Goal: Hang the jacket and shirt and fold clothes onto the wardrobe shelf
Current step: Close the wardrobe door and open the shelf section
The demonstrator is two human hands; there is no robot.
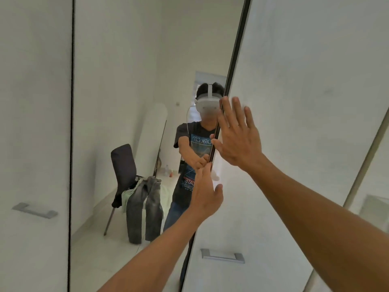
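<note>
Both hands work the seam. The right hand (237, 140) lies flat, fingers spread, on the white door (305, 81). The left hand (207, 194) reaches straight-fingered to the mirror door (126, 81)'s dark edge. Best to pull evenly, low and high. The clothes (145, 205), seen in reflection, drape off the chair (122, 161)'s seat edge.

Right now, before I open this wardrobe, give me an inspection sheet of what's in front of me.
Surface: no shelf in view; a mirror door and a white door fill the frame.
Job's things: jeans and a pale green garment draped on a chair, seen only in the mirror.
Clutter: small items on the reflected floor, too small to tell.
Hands: right hand flat on the white door, fingers straight, thumb at its edge; left hand reaches the mirror door's edge, grip unclear.
Cables: a thin white cable hangs from the headset, in the reflection.
Surroundings: metal handles on the white doors either side.
</note>
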